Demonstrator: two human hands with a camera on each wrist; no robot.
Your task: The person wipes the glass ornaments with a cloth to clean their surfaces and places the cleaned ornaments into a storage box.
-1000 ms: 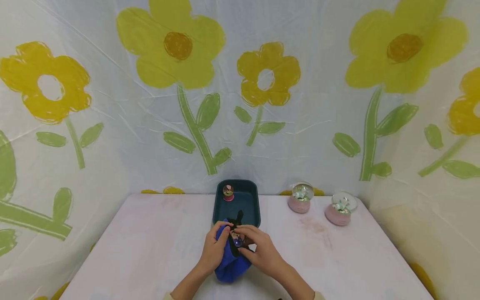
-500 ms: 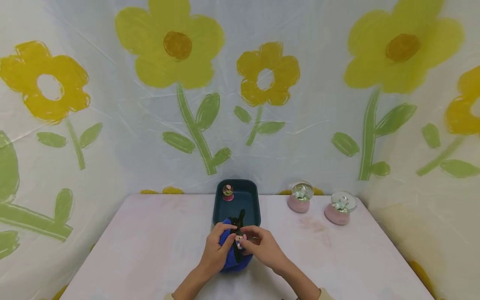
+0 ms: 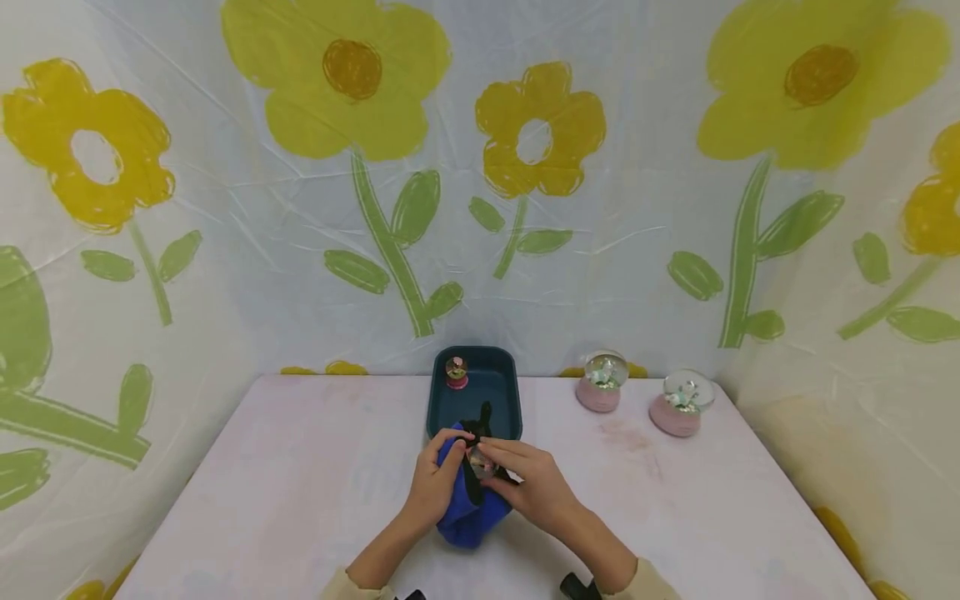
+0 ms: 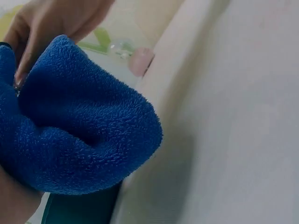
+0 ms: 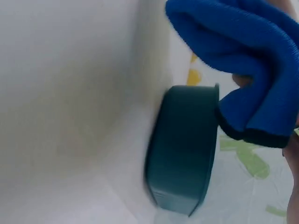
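A blue fluffy cloth (image 3: 468,521) with black edging hangs from my left hand (image 3: 433,483), which grips it between thumb and fingers. Against the cloth is a small snow globe (image 3: 482,463), its clear dome showing, pinched by the fingers and thumb of my right hand (image 3: 538,485). Both hands meet close in front of the dark teal tray (image 3: 510,408). In the left wrist view the folded cloth (image 4: 93,116) hides most of the globe, with the right hand (image 4: 56,23) behind it. The right wrist view shows the cloth's underside (image 5: 266,56) held above the table.
Another small snow globe (image 3: 456,373) with a pink base stands at the tray's back left. Two larger snow globes with pink bases, one farther back (image 3: 600,387) and one to the right (image 3: 678,408), stand at the back right. A flower-printed curtain (image 3: 600,250) surrounds the table.
The snow globe has turned in my right fingers against the cloth; its colourful part faced up half a second ago. The cloth has shifted with the hands. The head view has tilted slightly down.
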